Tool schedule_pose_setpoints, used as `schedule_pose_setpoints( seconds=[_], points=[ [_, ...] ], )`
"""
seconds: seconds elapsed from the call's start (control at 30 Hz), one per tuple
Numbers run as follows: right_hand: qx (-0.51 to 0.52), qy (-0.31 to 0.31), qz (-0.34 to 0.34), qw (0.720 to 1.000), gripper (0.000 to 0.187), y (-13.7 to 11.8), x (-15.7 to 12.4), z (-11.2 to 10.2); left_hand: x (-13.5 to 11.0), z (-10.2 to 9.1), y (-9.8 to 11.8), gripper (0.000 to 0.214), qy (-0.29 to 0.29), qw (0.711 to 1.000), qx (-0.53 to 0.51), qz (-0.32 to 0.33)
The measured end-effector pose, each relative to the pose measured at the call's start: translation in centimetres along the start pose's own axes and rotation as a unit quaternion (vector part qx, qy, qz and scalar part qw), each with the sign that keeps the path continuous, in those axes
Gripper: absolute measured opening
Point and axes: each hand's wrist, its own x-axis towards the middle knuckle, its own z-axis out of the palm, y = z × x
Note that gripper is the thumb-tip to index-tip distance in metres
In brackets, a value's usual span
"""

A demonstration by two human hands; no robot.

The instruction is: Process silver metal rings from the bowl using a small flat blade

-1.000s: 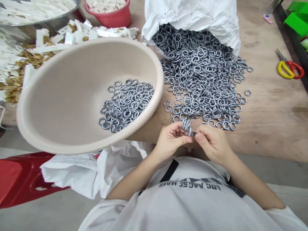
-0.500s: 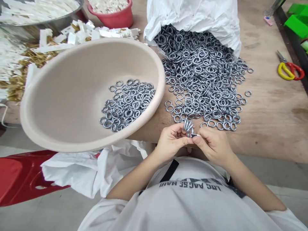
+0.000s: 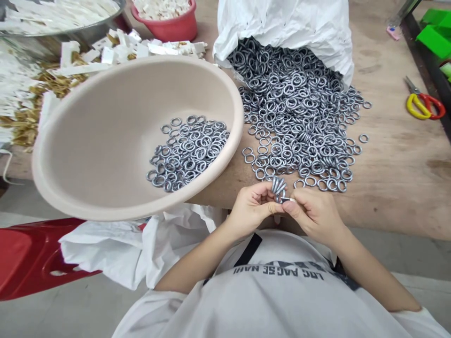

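My left hand (image 3: 252, 206) holds a small bunch of grey metal rings (image 3: 278, 188) upright between thumb and fingers. My right hand (image 3: 314, 214) pinches a thin metal piece (image 3: 288, 199) against that bunch, and its exact kind is too small to tell. A large heap of grey metal rings (image 3: 296, 112) spills from a white sack (image 3: 285, 28) just beyond my hands. A smaller pile of the same rings (image 3: 188, 152) lies inside a beige plastic basin (image 3: 91, 141), which stands tilted to the left of my left hand.
The wooden tabletop (image 3: 391, 173) carries scissors with yellow and red handles (image 3: 422, 105) at the right. White and brass pieces (image 3: 63, 70) lie behind the basin, near a steel bowl (image 3: 52, 23) and a red tub (image 3: 164, 16). White plastic and a red stool sit below the table's near edge.
The view has drifted slightly, so the basin and ring heap sit a little further right. The thin metal piece now shows brighter and longer between my hands, and the ring bunch has shifted slightly right.
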Motion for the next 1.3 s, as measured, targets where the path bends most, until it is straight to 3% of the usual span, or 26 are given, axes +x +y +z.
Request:
schedule_pose_setpoints(
  seconds=[0.13,0.3,0.37,0.47,0.57,0.63,0.77,0.87,1.0,1.17,1.3],
  points=[
    [-0.004,0.005,0.012,1.0,0.046,0.5,0.1,-0.1,-0.1,-0.1,-0.1,0.025,-0.015,1.0,-0.004,-0.007],
    [0.061,0.129,0.064,0.988,0.038,1.6,0.2,-0.6,-0.3,-0.4,-0.2,0.028,-0.019,0.999,-0.02,-0.03],
    [0.109,0.101,0.042,0.988,0.033,1.6,0.5,-0.4,-0.4,-0.5,-0.1,0.027,-0.039,0.998,-0.029,-0.04],
    [0.184,0.014,0.003,0.983,0.057,1.1,1.0,0.2,-0.7,-0.6,0.8,0.028,-0.098,0.993,-0.035,-0.06],
    [0.251,-0.017,-0.027,0.968,0.038,-0.1,1.7,0.9,-1.7,-0.6,2.7,0.027,-0.128,0.99,-0.008,-0.063],
    [0.254,0.017,-0.047,0.966,0.028,-1.3,2.5,1.1,-2.5,-0.7,4.4,0.028,-0.1,0.994,0.038,-0.036],
    [0.249,0.061,-0.112,0.96,0.027,-4.9,5.7,1.2,-4.2,-1.6,8.4,0.033,0.002,0.995,0.083,0.059],
    [0.313,0.02,-0.129,0.941,0.029,-8.0,8.7,1.4,-5.3,-2.9,11.3,0.035,0.039,0.99,0.076,0.108],
    [0.37,-0.036,-0.139,0.918,0.03,-11.0,11.7,1.8,-6.7,-4.9,14.3,0.028,0.087,0.962,0.205,0.157],
    [0.311,-0.064,-0.15,0.936,0.028,-12.0,14.7,2.3,-7.3,-7.9,16.0,0.018,0.199,0.884,0.363,0.217],
    [0.205,-0.097,-0.146,0.963,0.032,-11.9,16.5,2.7,-6.6,-10.0,15.5,0.018,0.228,0.88,0.376,0.181]
  ],
)
